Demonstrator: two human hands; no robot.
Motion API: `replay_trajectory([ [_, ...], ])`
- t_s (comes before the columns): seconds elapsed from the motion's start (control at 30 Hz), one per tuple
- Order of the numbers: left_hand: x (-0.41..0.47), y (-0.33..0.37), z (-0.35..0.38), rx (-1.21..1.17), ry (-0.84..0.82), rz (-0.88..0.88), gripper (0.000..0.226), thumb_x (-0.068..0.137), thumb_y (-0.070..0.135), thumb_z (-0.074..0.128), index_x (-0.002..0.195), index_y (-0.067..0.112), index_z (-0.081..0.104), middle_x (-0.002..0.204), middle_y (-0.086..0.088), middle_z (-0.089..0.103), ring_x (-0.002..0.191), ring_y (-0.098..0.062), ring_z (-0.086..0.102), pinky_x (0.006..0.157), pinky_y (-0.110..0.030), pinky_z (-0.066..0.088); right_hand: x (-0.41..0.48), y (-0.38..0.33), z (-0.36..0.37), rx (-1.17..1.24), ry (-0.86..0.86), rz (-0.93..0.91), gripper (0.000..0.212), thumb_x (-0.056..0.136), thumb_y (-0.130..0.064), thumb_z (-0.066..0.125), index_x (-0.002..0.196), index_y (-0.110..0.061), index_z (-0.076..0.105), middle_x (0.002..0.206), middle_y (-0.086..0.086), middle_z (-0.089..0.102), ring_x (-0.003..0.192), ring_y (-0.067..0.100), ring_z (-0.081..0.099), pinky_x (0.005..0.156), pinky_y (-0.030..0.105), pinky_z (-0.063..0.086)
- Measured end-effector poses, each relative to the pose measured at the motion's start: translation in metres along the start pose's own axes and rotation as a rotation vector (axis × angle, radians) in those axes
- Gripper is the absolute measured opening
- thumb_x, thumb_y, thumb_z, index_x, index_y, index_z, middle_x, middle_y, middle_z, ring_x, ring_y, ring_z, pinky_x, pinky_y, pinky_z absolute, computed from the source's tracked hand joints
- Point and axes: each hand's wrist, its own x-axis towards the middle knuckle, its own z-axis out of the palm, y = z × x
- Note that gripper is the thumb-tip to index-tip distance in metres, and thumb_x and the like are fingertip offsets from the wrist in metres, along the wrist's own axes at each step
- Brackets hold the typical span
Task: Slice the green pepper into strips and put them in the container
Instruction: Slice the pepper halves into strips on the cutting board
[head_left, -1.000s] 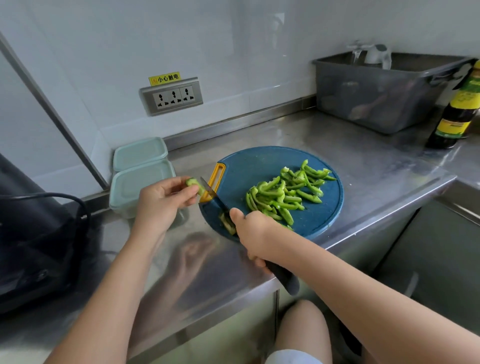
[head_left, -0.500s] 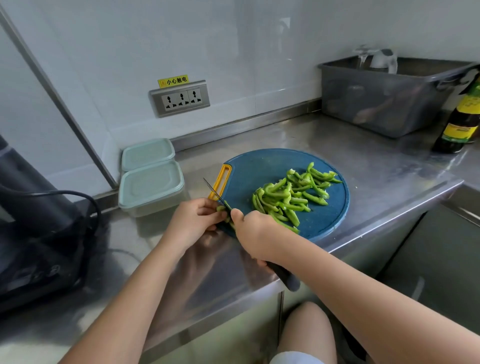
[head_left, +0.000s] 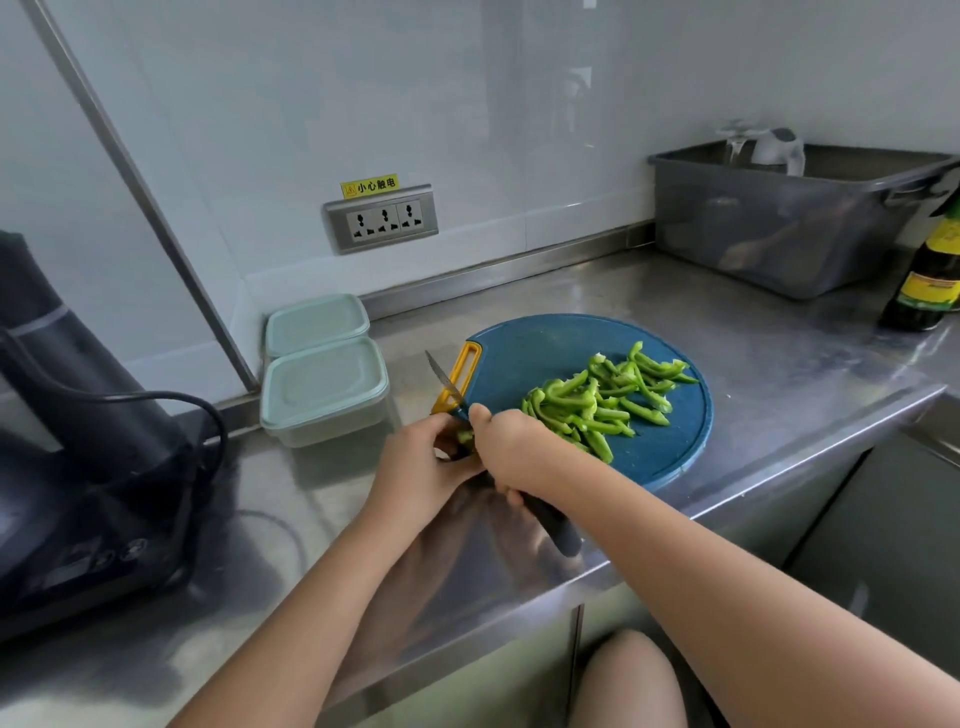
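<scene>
1. Pepper piece (head_left: 464, 435): small green remnant at the near-left rim of the cutting board (head_left: 545, 345), just beside its orange handle (head_left: 457, 376). It is mostly hidden between the two hands, so its shape is not readable.
2. Left hand (head_left: 415, 467): fingers curled, pinching the pepper piece from the left. Right hand (head_left: 511, 449): clenched round the knife (head_left: 551, 521), one digit forward near the blade root. The blade points away to the upper left, its tip beyond the orange handle.
3. Cut strips (head_left: 597, 402): loose heap at mid-board, right of the hands and apart from them. None are in a container yet.
4. Near container (head_left: 324, 387) and far container (head_left: 317, 322): left of the board, near but not touching it, both lidded. A lid has to come off before any transfer.
5. Risk, judged: the remnant is small and the left fingertips sit right against the blade line. A slip on the glossy skin would send the edge into a finger.
6. Risk, judged: the remnant sits at the very rim, so a cut piece may drop onto the counter (head_left: 753, 364). The board's near rim also lies close to the counter's front lip, and hard pressure there could shift the board on smooth steel.
7. Room: bare steel lies right of the board and behind it. Dark appliance (head_left: 78, 441) and its cable (head_left: 166, 397) crowd the far left. Grey tub (head_left: 779, 228) and bottle (head_left: 927, 280) stand well apart at back right.
</scene>
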Motion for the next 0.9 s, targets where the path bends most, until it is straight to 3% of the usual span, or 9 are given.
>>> replay_trajectory([
  [0.03, 0.0, 0.0, 0.0, -0.015, 0.001, -0.013, 0.024, 0.067, 0.021, 0.082, 0.088, 0.019, 0.07, 0.073, 0.01, 0.065, 0.069, -0.003, 0.061, 0.061, -0.005, 0.04, 0.004, 0.004, -0.006, 0.048, -0.037, -0.015, 0.015, 0.098, -0.009, 0.037, 0.111, -0.008, 0.045, 0.075, 0.01, 0.058, 0.057, 0.024, 0.053, 0.055, 0.03, 0.042],
  [0.13, 0.0, -0.001, 0.001, -0.054, -0.011, -0.025, 0.021, 0.069, 0.025, 0.082, 0.085, 0.024, 0.07, 0.075, 0.011, 0.067, 0.071, -0.003, 0.062, 0.061, -0.007, 0.041, -0.006, 0.01, -0.023, 0.3, -0.09, 0.024, 0.041, 0.102, -0.036, 0.027, 0.068, -0.014, 0.037, 0.06, 0.008, 0.04, 0.046, 0.021, 0.038, 0.048, 0.03, 0.034],
  [0.23, 0.003, -0.005, 0.002, -0.052, -0.011, -0.044, 0.021, 0.07, 0.026, 0.082, 0.087, 0.019, 0.073, 0.079, 0.009, 0.068, 0.073, -0.004, 0.061, 0.061, -0.008, 0.04, -0.01, 0.013, -0.032, 0.41, -0.157, 0.271, 0.055, 0.097, -0.054, 0.025, 0.069, -0.008, 0.04, 0.057, 0.007, 0.037, 0.047, 0.02, 0.033, 0.049, 0.031, 0.028],
  [0.5, 0.006, -0.005, -0.005, -0.009, -0.186, 0.037, 0.039, 0.077, 0.026, 0.076, 0.113, 0.037, 0.063, 0.1, 0.015, 0.058, 0.085, 0.003, 0.052, 0.07, -0.004, 0.036, -0.007, 0.026, -0.032, 0.43, -0.146, 0.278, 0.053, 0.094, -0.058, 0.028, 0.071, -0.012, 0.041, 0.055, 0.003, 0.038, 0.044, 0.018, 0.034, 0.048, 0.026, 0.03],
  [0.63, 0.009, -0.003, -0.008, -0.009, -0.279, 0.098, 0.039, 0.074, 0.026, 0.079, 0.102, 0.045, 0.06, 0.095, 0.021, 0.056, 0.084, 0.01, 0.049, 0.07, -0.004, 0.035, -0.001, 0.015, -0.035, 0.311, -0.186, 0.286, 0.054, 0.097, -0.052, 0.025, 0.07, -0.007, 0.038, 0.06, 0.009, 0.039, 0.052, 0.022, 0.038, 0.056, 0.031, 0.033],
  [0.73, 0.007, -0.002, -0.004, 0.0, -0.232, 0.098, 0.036, 0.071, 0.027, 0.081, 0.091, 0.047, 0.059, 0.09, 0.019, 0.057, 0.079, 0.008, 0.05, 0.066, -0.005, 0.034, 0.009, 0.004, -0.025, 0.048, -0.056, 0.114, 0.019, 0.102, -0.019, 0.031, 0.094, -0.007, 0.044, 0.048, 0.008, 0.046, 0.048, 0.023, 0.055, 0.053, 0.027, 0.047],
  [0.8, 0.005, -0.001, 0.0, 0.012, -0.196, 0.101, 0.03, 0.07, 0.028, 0.081, 0.092, 0.04, 0.065, 0.091, 0.016, 0.059, 0.075, 0.008, 0.05, 0.064, -0.006, 0.034, 0.011, -0.003, -0.022, -0.106, 0.014, 0.066, 0.041, 0.098, -0.002, 0.036, 0.137, -0.006, 0.024, 0.039, 0.005, 0.048, 0.025, 0.016, 0.047, 0.032, 0.021, 0.041],
  [0.83, 0.004, 0.0, 0.001, 0.029, -0.181, 0.105, 0.028, 0.071, 0.03, 0.08, 0.096, 0.034, 0.068, 0.093, 0.013, 0.06, 0.074, 0.006, 0.05, 0.064, -0.005, 0.033, 0.012, -0.002, -0.023, -0.092, 0.012, 0.055, 0.05, 0.098, -0.001, 0.037, 0.143, -0.005, 0.016, 0.047, 0.006, 0.05, 0.027, 0.015, 0.045, 0.035, 0.024, 0.043],
  [0.9, 0.003, 0.001, 0.004, 0.069, -0.155, 0.121, 0.03, 0.071, 0.032, 0.079, 0.1, 0.028, 0.07, 0.095, 0.012, 0.06, 0.075, 0.004, 0.049, 0.065, -0.005, 0.033, 0.02, 0.003, -0.025, 0.046, 0.024, -0.02, 0.036, 0.101, -0.008, 0.031, 0.136, 0.001, 0.034, 0.067, 0.011, 0.049, 0.046, 0.016, 0.043, 0.055, 0.032, 0.047],
])
